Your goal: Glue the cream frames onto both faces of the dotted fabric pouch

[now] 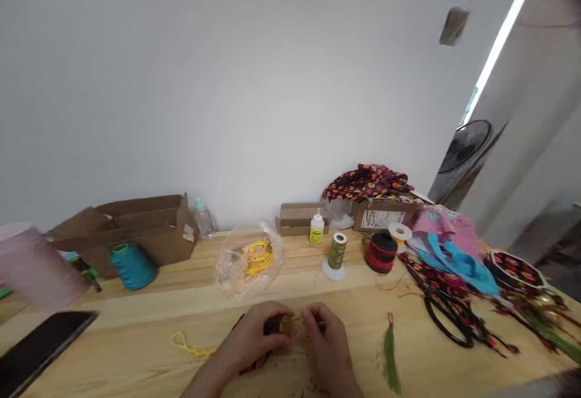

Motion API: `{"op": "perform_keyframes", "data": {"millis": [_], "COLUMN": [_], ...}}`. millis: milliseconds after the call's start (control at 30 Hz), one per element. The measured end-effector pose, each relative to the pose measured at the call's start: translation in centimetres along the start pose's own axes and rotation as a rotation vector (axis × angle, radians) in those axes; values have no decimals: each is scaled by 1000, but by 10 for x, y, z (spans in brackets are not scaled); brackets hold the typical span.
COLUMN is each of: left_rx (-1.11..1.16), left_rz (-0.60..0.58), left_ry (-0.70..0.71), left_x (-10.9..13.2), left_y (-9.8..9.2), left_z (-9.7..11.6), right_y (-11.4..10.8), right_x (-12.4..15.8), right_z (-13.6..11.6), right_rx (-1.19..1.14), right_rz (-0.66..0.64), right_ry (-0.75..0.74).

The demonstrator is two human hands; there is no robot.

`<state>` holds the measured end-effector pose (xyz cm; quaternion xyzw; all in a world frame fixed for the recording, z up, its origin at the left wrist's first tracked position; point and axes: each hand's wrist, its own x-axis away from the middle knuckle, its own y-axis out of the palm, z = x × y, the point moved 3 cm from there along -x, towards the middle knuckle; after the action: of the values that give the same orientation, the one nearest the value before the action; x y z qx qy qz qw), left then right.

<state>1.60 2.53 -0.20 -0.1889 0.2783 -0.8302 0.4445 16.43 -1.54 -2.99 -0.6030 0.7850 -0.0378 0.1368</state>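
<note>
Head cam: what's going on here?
A person is handling a small brown piece at a wooden table. The left hand holds it; the right hand is close beside it, seemingly at a thin strand, though blur hides its grip. A green tassel lies to the right, yellow cord to the left.

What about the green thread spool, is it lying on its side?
No, the green thread spool stands upright on the wooden table, with its round white base down.
</note>
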Motion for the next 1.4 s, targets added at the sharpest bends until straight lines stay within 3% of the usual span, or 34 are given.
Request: {"op": "perform_keyframes", "data": {"millis": [100,267,367,533,700,900,1067,1167,1267,1300,1400], "left_rx": [-8,-103,-145,-134,-12,-130,-211,-292,-398,-431,-513], "left_rz": [-6,-37,-59,-63,-67,-58,-150,-187,-244,-263,-302], "left_ry": [-28,-12,-32,-44,-108,-36,-46,-37,-2,7,40], "left_x": [-2,-4,-5,-3,-2,-7,-11,-13,-15,-16,-20], "left_y": [2,3,1,-1,-2,-5,-9,-17,-28,-31,-39], "left_z": [-3,4,10,23,34,52,67,74,86,91,108], "right_y": [3,10,11,4,-7,-23,-30,-35,-42,-42,-32], "right_x": [3,2,-4,-15,-17,-18,-20,-20,-17,-15,-14], "right_z": [1,-8,-9,-8,-14,-15,-13,-17,-22,-23,-21], "right_rx": [68,273,348,42,-354,-452,-461,-380,-214,-157,-50], "right_rz": [-70,-84,-165,-299,-269,-306,-303,-228,-2,19,-101], "right_ry": [61,13,53,152,210,232,231,115,-161,-236,-265]}}
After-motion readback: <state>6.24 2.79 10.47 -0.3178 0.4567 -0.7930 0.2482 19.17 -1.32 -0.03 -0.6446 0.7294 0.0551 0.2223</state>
